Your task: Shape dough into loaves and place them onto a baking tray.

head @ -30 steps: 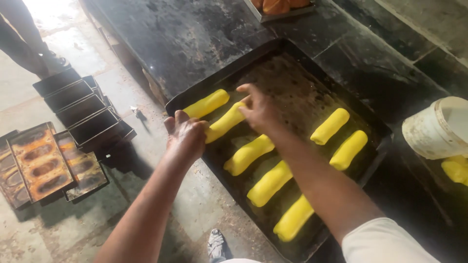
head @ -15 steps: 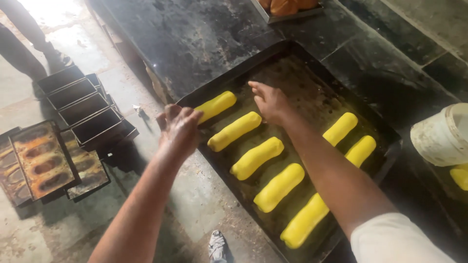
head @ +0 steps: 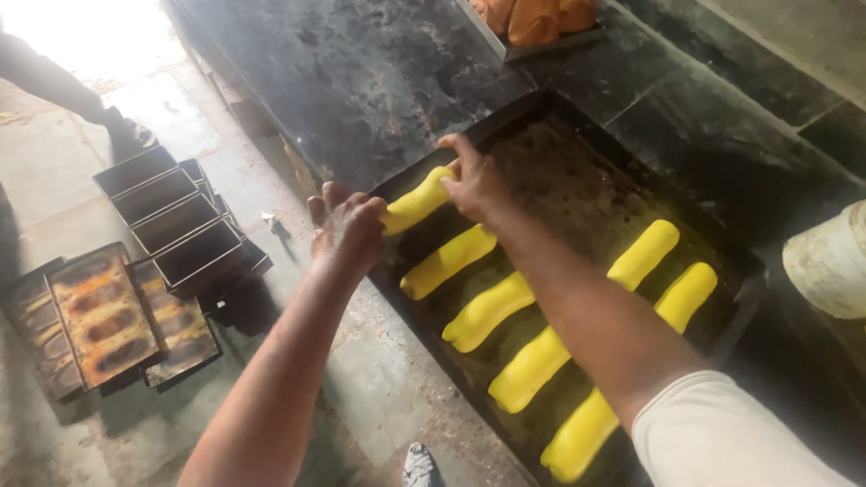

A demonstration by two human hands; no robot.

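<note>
Head view: my hands, left [head: 347, 230] and right [head: 475, 183], now loosely cup the farthest yellow dough log [head: 417, 201], seemingly shifted toward the dark baking tray's [head: 740, 271] upper-left end.

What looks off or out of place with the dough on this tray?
Nothing is spilled or damaged. The yellow dough pieces lie in tidy diagonal rows on the dark baking tray; only the far one, between both hands, is unsettled.

sleeve: white short, right arm [head: 722, 433] | left arm [head: 271, 397]: bare | shoe [head: 419, 464]: white
</note>
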